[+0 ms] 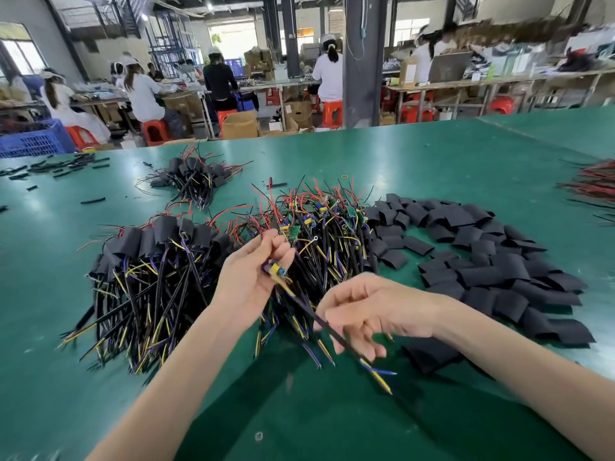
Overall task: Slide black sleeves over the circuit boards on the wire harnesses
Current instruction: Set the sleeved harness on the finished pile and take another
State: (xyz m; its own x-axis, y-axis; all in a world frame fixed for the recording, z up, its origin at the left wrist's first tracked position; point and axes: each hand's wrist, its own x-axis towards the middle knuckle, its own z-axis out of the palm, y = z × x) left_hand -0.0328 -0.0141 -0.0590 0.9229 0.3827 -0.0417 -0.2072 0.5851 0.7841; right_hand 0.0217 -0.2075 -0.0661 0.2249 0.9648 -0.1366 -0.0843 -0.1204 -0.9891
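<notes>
my left hand [253, 277] and right hand [372, 311] pinch one unsleeved harness [301, 302]; sleeved pile [163, 227] at nine o'clock, bare boards [319, 211] remain at twelve.

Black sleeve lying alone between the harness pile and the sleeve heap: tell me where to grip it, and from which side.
I would pinch the sleeve at its right edge, from above and the right. It lies flattened, with bare table along that side, and the right hand, now holding the harness, is nearer.
</notes>
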